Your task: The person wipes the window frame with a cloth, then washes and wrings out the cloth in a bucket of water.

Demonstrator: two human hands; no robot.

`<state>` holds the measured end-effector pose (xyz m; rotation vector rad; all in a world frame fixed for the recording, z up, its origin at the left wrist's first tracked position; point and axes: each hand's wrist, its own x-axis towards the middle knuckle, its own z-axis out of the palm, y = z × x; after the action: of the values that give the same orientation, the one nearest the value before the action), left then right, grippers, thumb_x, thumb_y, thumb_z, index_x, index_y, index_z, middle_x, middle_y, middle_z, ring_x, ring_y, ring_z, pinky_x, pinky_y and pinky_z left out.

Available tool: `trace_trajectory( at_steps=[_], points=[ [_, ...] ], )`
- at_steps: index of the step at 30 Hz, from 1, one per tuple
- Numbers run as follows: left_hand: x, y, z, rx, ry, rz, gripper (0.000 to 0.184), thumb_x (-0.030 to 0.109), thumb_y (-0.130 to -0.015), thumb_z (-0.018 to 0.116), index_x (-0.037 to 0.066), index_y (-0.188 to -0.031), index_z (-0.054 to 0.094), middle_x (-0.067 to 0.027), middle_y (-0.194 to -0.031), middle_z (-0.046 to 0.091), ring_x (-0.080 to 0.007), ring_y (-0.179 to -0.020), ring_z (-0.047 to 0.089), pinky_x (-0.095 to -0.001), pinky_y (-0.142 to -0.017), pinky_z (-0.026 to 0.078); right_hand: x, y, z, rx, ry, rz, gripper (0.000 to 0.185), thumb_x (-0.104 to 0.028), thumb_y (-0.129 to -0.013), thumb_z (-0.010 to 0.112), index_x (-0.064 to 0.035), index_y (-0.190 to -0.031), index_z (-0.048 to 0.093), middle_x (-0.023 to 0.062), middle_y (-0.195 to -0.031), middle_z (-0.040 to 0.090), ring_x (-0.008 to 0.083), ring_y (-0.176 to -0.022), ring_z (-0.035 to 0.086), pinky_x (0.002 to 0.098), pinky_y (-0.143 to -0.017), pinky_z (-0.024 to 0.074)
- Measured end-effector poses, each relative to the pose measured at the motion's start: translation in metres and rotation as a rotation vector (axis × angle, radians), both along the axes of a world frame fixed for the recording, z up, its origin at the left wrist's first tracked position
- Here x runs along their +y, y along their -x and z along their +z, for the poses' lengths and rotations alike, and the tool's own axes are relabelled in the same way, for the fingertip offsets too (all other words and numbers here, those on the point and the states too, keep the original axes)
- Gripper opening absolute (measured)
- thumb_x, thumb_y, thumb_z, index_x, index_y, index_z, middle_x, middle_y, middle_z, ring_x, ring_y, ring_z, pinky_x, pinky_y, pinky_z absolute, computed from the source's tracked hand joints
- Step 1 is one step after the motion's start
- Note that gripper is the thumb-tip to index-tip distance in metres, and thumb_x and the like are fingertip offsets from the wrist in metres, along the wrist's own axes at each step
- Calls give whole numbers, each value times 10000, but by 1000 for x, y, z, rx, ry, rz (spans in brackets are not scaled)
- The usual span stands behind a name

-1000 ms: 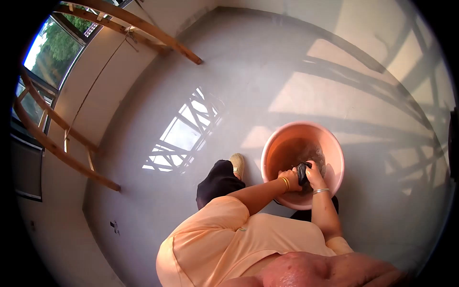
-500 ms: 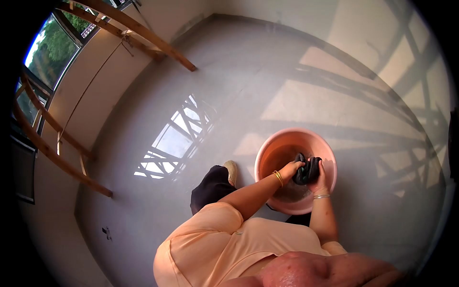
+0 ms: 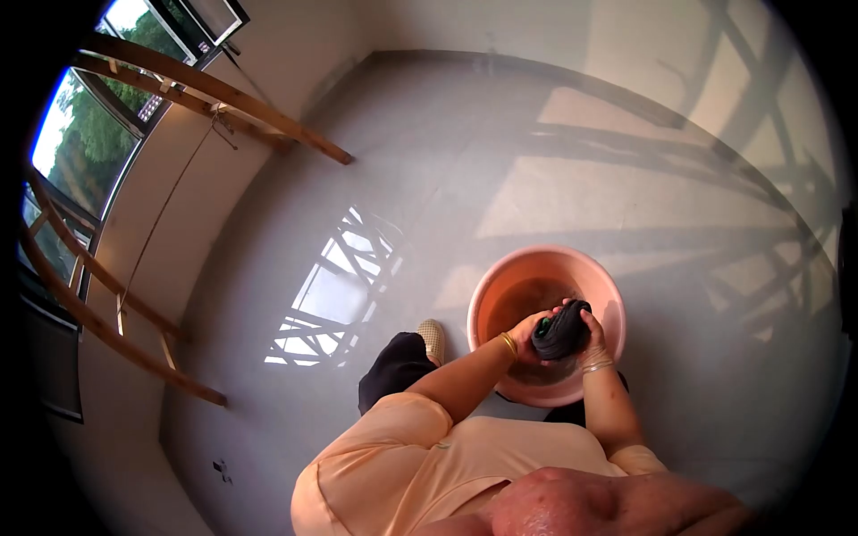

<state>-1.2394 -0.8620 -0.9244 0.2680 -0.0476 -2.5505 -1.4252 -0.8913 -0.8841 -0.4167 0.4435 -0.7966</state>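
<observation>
A dark, wet-looking bundled cloth (image 3: 562, 331) is held between both my hands above a pink plastic basin (image 3: 485, 284). My left hand (image 3: 531, 336), with gold bangles at its wrist, is closed on the cloth's left end. On the other end, my right hand (image 3: 592, 338), wearing pale bracelets, has its fingers wrapped round the cloth. A small patch of green shows on the cloth near my left fingers. Water appears to lie in the bottom of the basin, partly hidden by my hands.
The basin stands on a smooth grey floor (image 3: 429, 232). My shoe (image 3: 432, 341) is just left of it. Wooden ladder-like frames (image 3: 214, 89) lean by the windows at left, with a cord (image 3: 170, 205) between them. A small dark object (image 3: 222, 472) lies lower left.
The cloth has turned in my hands into a smoother, more compact roll. My left hand has shifted slightly down and left along it. The whole view has tilted a little.
</observation>
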Motion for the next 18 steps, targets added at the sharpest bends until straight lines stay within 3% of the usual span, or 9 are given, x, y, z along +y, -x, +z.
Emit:
trace_trajectory(
  at_steps=[2,3,5,8,9,13,15,16,18],
  points=[
    [1,2,-16,344,-25,-146,498,569,-918,570,164,-1195,651,-76,-1198,668,-237,-1080,617,-455,-938,450,-4,0,5,32,-19,-60,527,-276,-863,693,-46,-1312,541,141,-1153,631,271,-1076,620,418,-995,500],
    [6,7,-7,347,-37,-145,498,569,-918,570,164,-1195,651,-76,-1198,668,-237,-1080,617,-455,-938,450,-3,0,5,68,-46,-121,490,-223,-856,693,-51,-1293,555,104,-1102,637,241,-1034,629,398,-975,510],
    [14,20,30,-291,-335,207,669,748,-848,550,190,-1206,643,-63,-1202,644,-231,-1146,562,-465,-958,416,-9,1,-8,94,-31,-190,466,-193,-852,691,-53,-1277,563,90,-1090,635,229,-1013,630,383,-959,513],
    [16,20,9,-424,-384,293,794,834,-799,499,210,-1281,595,-53,-1288,594,-239,-1240,492,-478,-1007,377,-15,0,-7,144,-23,-333,378,-126,-849,685,-61,-1208,586,75,-1067,637,219,-983,628,365,-929,515],
    [18,22,25,-403,-377,354,827,840,-810,471,216,-1350,537,-55,-1387,533,-258,-1264,471,-483,-1021,369,-15,1,-10,233,35,-387,342,-107,-848,687,-62,-1175,596,69,-1057,636,212,-980,625,361,-923,514],
    [17,31,64,-269,-269,441,839,845,-816,447,220,-1372,510,-54,-1434,492,-265,-1303,446,-536,-1048,348,-8,-7,-18,315,140,-413,236,-70,-835,722,-72,-1054,632,48,-1030,633,190,-971,611,347,-899,512],
    [16,32,75,-568,-295,566,757,776,-881,451,171,-1326,549,-88,-1337,567,-267,-1254,509,-509,-1057,376,0,-15,-18,271,128,-434,206,-84,-833,746,-86,-1010,642,42,-1023,630,184,-964,609,335,-883,514],
    [13,31,59,-572,-292,568,757,776,-881,451,171,-1326,549,-88,-1337,567,-267,-1254,509,-509,-1057,376,9,-22,-2,226,110,-402,201,-104,-838,755,-86,-1002,641,36,-1015,628,180,-960,609,330,-884,511],
    [7,24,21,-518,-256,840,620,638,-952,463,105,-1242,590,-126,-1198,643,-267,-1140,602,-451,-1029,439,24,-39,0,170,92,-496,215,-117,-838,770,-87,-1006,639,32,-1013,626,175,-959,608,333,-887,512]
  ],
)
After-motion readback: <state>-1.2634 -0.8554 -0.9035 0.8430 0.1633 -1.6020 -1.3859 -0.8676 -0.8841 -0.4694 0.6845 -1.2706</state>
